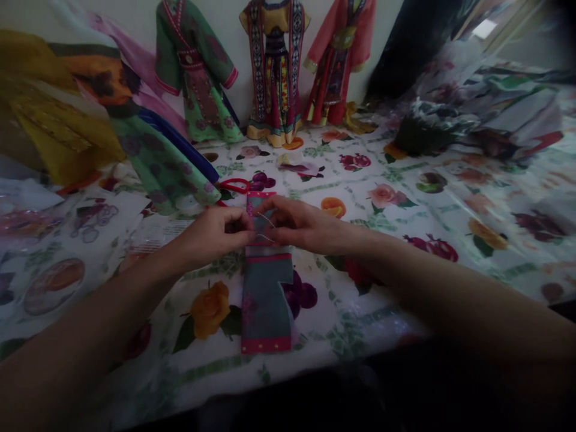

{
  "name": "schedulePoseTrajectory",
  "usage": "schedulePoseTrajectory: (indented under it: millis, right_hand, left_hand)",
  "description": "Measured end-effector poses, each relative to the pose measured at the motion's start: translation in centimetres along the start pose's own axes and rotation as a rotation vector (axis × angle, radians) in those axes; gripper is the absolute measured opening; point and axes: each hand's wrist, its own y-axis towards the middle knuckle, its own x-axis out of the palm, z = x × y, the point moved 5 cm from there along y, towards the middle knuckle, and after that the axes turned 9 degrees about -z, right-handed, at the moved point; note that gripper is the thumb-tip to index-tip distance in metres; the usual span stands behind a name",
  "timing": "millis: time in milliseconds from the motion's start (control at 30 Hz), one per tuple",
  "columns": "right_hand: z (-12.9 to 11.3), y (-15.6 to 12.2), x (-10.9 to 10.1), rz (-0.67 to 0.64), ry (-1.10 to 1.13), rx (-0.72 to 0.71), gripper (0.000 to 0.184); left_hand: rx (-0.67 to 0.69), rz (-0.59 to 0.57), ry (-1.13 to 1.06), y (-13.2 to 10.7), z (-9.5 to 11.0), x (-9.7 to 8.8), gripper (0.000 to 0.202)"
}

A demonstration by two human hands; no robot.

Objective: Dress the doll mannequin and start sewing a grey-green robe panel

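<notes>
Just above a strip of fabric, my left hand point(220, 233) is closed in a pinch, thumb against forefinger. My right hand point(299, 225) faces it with curled fingers close together. Between the fingertips runs a thin, pale string point(266, 219) that looks beaded. Below the hands lies a flat grey-blue fabric piece point(265, 300) with pink edging and a notch in its right side. Another piece of the same fabric point(261, 195) lies partly hidden under the fingers.
Red-handled scissors point(236, 185) lie behind my left hand. Several dressed figures stand along the wall, including one in a green robe point(200, 72) and one in a red robe point(339, 60). Plastic bags point(450, 102) sit at the back right on the flowered tablecloth point(360, 288).
</notes>
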Motion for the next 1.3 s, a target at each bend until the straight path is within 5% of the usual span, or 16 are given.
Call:
schedulePoseTrajectory:
  millis: [733,1300]
  right_hand:
    - [0.4,-0.8,-0.8,0.121,0.246,0.11,0.027]
    - [1.3,-0.5,-0.7,0.125,0.194,0.111,0.032]
  left_hand:
    - [-0.086,-0.088,-0.057,0.4,1.4,-0.1,0.014]
    - [-0.16,-0.099,-0.135,0.0,1.1,-0.6,0.014]
